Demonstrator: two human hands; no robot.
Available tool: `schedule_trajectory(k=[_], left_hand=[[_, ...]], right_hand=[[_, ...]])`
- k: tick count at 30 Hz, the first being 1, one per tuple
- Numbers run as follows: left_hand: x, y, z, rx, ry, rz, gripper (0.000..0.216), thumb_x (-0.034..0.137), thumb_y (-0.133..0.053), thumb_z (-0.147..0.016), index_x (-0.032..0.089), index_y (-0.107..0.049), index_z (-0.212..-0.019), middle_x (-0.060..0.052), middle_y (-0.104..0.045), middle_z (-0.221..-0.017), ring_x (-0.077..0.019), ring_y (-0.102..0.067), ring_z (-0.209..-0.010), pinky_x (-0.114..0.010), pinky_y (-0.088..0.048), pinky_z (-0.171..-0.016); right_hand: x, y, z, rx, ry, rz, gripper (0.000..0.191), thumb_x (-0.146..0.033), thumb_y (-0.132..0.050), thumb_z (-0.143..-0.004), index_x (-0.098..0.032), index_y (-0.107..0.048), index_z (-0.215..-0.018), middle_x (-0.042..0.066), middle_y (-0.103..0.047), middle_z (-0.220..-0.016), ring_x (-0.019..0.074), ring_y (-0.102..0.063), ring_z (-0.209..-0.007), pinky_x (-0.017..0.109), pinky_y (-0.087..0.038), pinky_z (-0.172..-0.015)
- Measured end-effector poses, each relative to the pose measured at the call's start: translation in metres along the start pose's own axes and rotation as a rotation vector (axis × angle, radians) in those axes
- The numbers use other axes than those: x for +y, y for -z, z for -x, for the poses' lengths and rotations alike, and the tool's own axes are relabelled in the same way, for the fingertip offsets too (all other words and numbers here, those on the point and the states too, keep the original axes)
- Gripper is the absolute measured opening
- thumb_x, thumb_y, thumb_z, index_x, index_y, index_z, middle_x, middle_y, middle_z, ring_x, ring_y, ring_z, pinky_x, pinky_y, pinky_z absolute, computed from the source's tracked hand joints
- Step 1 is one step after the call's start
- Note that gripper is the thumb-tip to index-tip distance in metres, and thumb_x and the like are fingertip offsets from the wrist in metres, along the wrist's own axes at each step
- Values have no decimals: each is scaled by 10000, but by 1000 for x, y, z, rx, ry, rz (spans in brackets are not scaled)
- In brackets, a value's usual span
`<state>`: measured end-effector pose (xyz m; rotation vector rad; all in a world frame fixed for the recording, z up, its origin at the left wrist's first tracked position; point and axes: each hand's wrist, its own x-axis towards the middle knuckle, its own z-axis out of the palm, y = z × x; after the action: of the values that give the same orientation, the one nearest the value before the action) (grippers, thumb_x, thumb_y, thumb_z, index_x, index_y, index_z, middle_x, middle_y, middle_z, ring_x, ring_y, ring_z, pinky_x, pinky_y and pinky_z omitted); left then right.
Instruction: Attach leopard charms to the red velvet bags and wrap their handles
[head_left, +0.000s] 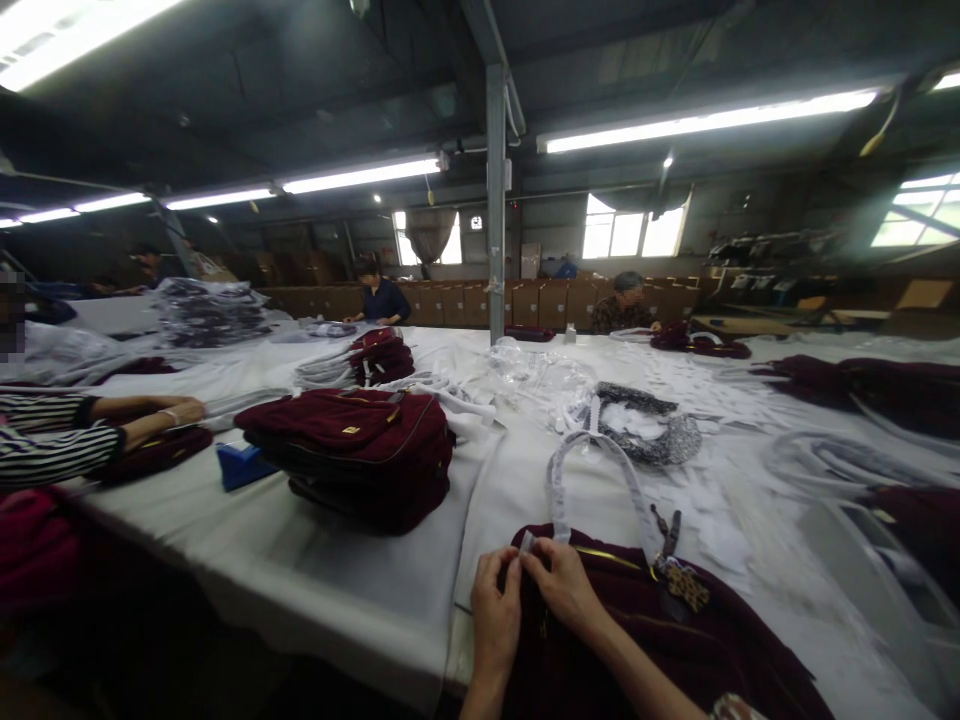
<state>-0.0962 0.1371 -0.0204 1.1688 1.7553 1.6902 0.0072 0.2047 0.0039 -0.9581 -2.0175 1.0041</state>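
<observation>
A maroon handbag [720, 655] lies on the table right in front of me. Its upright handle [556, 480] is wrapped in whitish film, and a leopard-patterned tag [688, 588] hangs near the zipper. At the bag's upper left end, my left hand [495, 605] and my right hand [566, 590] meet with fingertips pinched together. Between them a small whitish strip [527, 542] sticks up; its lower end is hidden by the fingers. My right forearm crosses over the bag's front.
Stacked maroon bags [360, 440] stand left of my hands, beside a blue object [244, 466]. Clear plastic [536, 370] and a black-edged bundle [637, 420] lie beyond the handle. A co-worker's striped sleeves [56, 440] reach in at left. Other people work farther back.
</observation>
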Motion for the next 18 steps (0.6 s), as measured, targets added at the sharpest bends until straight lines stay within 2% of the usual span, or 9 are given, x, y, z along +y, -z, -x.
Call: schedule_trajectory(k=[3,7,10,13,15,18], left_hand=[[2,3,-4,-85,-11,-12,269,383,-457,-839,188,-615,-935,-71,-591,-946,-213,-554,-950,-336,-413,-881],[0,7,-10,-202,-2,-30,247,371,-451,-839,181,-604,-874,-65,-575,-898,-202,-553,-903,-318,-421,-845],[-2,8,-11,-214,15,-34,253,381,-433,-844,175,-580,-828,-54,-562,-845,-194,-555,-843,-305,-430,-793],[-4,5,-6,-184,22,-32,264,398,-421,-846,172,-557,-824,-44,-557,-825,-190,-551,-830,-297,-423,-783],[-4,3,-2,-173,29,-13,272,413,-424,-844,172,-548,-829,-39,-560,-816,-186,-550,-819,-287,-424,-769],[-6,-1,1,-135,56,25,289,431,-414,-846,171,-541,-833,-37,-573,-804,-182,-555,-801,-281,-427,-752]], right_hand=[[1,4,-1,-3,49,55,214,-262,-484,-821,-154,-515,-639,-16,-526,-591,125,-468,-562,225,-342,-553],[-4,13,-3,-57,111,105,245,-208,-487,-808,-162,-440,-572,-37,-455,-544,107,-424,-536,217,-292,-525],[-11,23,-3,-140,152,64,195,-168,-478,-801,-158,-496,-607,-26,-522,-599,115,-476,-588,208,-325,-560],[-16,30,-2,-216,181,12,125,-120,-473,-783,-166,-576,-728,-17,-601,-704,126,-541,-678,201,-372,-629],[-15,31,-1,-192,179,10,147,-100,-472,-773,-173,-599,-788,-11,-624,-743,133,-564,-711,206,-394,-664],[-8,26,1,-36,157,66,191,-112,-438,-801,-171,-618,-822,19,-637,-781,156,-580,-742,238,-419,-713]])
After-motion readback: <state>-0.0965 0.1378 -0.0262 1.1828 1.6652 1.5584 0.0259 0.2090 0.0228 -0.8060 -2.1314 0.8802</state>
